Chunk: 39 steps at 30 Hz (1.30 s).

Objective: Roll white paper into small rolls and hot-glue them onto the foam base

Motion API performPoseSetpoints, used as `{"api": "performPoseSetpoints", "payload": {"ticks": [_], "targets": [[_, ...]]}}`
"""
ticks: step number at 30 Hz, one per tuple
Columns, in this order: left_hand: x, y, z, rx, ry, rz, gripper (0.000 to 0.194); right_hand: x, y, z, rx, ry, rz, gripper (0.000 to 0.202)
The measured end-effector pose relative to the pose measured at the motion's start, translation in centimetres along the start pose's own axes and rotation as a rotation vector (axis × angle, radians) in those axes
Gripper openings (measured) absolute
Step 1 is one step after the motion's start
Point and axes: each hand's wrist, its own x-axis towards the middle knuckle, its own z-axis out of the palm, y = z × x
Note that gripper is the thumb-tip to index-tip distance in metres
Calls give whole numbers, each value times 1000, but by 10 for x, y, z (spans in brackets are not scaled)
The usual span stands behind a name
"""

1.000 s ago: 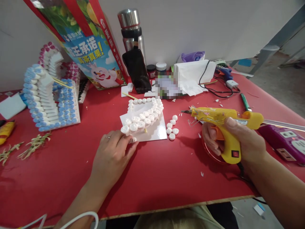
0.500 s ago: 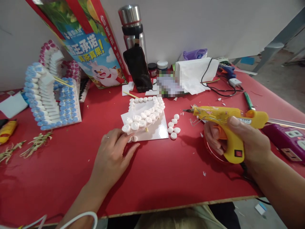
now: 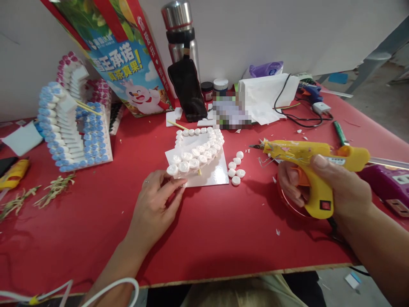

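Observation:
My right hand (image 3: 343, 183) is wrapped around a yellow hot glue gun (image 3: 297, 149), its metal nozzle pointing left over the table. A clear glue stick (image 3: 388, 162) sticks out of its back. My left hand (image 3: 156, 204) is at the front left corner of a small white model, thumb and forefinger pinched on a small white rosette (image 3: 184, 184), mostly hidden by the fingers. The model has a sloping curve of white rosettes (image 3: 194, 163) above a glossy white square base (image 3: 212, 177), with a short yellowish stick below. Several loose rosettes (image 3: 236, 181) lie to its right.
Blue-and-white (image 3: 76, 132) and pink (image 3: 68, 70) rosette models stand left by a colourful bag (image 3: 137, 85). A phone (image 3: 188, 91) leans on a steel flask (image 3: 177, 19). Behind are jars, papers and a black cable (image 3: 300, 124); a purple power strip (image 3: 390, 187) sits right.
My left thumb and forefinger have closed together over the rosettes at the model's front left corner. The glue gun stays in my right hand; the whole view has shifted slightly.

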Motion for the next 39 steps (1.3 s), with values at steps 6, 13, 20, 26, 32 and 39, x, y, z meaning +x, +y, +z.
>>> {"api": "performPoseSetpoints", "payload": {"ticks": [6, 13, 20, 26, 32, 39], "targets": [[2, 1, -1, 7, -2, 4, 18, 0, 1, 0, 0, -4, -1, 43], [0, 0, -3, -10, -33, 4, 33, 1, -1, 1, -19, 15, -2, 44], [-1, 1, -6, -43, -32, -14, 34, 2, -2, 3, 3, 28, 5, 44], [0, 0, -4, -38, -48, 7, 34, 1, 0, 0, 6, 14, -2, 44], [2, -5, 1, -31, -33, -4, 26, 2, 0, 1, -2, 21, -9, 44], [2, -6, 2, -28, -33, 2, 20, 0, 3, -2, 26, 4, -14, 42]]}}
